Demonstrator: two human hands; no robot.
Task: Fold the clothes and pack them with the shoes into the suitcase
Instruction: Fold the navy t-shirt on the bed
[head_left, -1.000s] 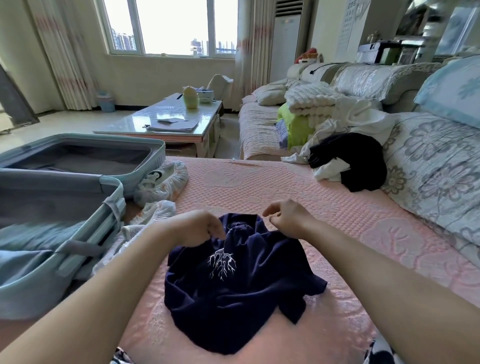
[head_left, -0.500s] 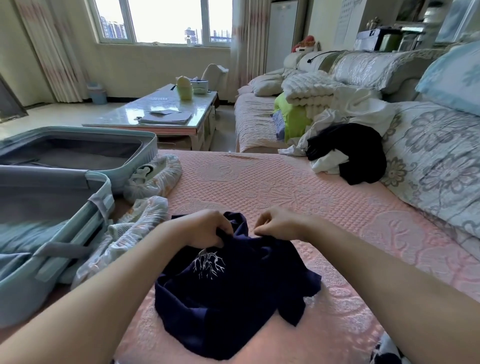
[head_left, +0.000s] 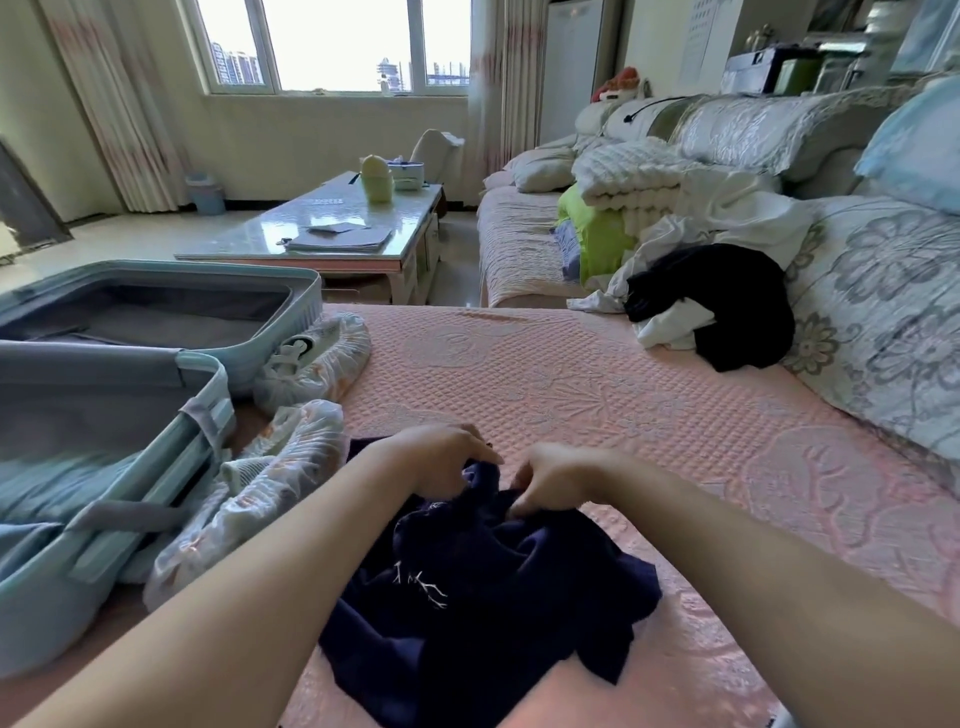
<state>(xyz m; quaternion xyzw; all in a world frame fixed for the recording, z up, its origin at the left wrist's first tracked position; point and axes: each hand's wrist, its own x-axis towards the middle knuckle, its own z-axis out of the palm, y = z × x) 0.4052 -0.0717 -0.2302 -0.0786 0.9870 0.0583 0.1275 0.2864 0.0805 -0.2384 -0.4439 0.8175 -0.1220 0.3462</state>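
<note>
1. Fingers (head_left: 480, 449) of the left hand (head_left: 441, 460) and right hand (head_left: 553, 475) pinch the navy shirt (head_left: 493, 597), bunched just beneath them.
2. Best next: draw the edge apart (evenly), flattening before folding.
3. The suitcase (head_left: 306, 291) lies open, left of the fingers.

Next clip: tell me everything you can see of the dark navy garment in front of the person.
The navy garment looks like soft, matte cloth. It lies unfolded in a crumpled heap on the pink quilted cover. A small white branch-like print shows among its upper folds. Its far edge is bunched upward, where the left hand and the right hand grip it side by side. One corner spreads out to the right.
</note>
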